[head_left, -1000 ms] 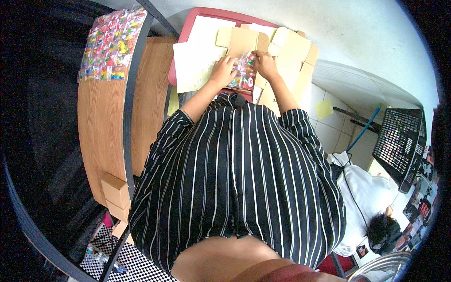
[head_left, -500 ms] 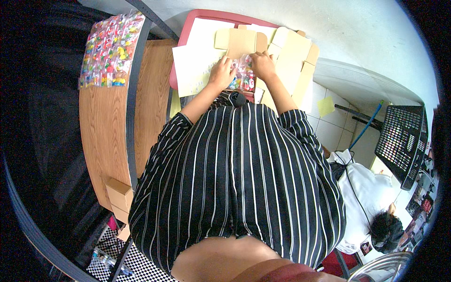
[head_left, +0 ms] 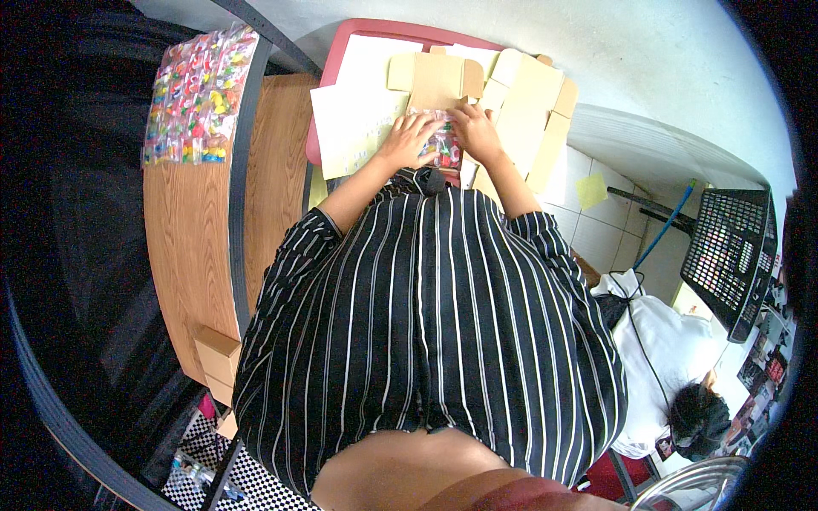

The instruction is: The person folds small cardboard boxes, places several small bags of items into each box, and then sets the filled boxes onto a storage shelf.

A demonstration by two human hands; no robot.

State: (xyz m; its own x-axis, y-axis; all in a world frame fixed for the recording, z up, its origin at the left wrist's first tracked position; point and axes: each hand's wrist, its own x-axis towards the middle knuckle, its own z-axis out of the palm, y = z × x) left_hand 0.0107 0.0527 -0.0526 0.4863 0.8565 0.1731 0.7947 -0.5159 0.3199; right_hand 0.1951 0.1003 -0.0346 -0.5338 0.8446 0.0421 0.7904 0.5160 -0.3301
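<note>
My left hand (head_left: 407,139) rests with fingers apart over the left part of a clear packet of small colourful pieces (head_left: 444,146), which lies in an unfolded cardboard box (head_left: 436,81). My right hand (head_left: 475,132) is at the packet's upper right, its fingers bent and spread, touching it near the box's edge. The box lies on white and pale paper sheets (head_left: 349,128) over a red board (head_left: 345,41). More flattened cardboard (head_left: 530,102) lies just right of my right hand.
A wooden shelf (head_left: 187,247) at left carries bagged colourful pieces (head_left: 198,94) and small cartons (head_left: 215,362). A metal post (head_left: 285,38) rises behind. At right are a white wall (head_left: 639,77), black crate (head_left: 728,255), blue pole (head_left: 660,230), white cloth (head_left: 656,358) and dark bundle (head_left: 699,417).
Both hands have moved slightly down toward my body along with the packet. My right fingers, earlier pinched at the packet's top corner, are more spread; my left fingers have spread over it too.
</note>
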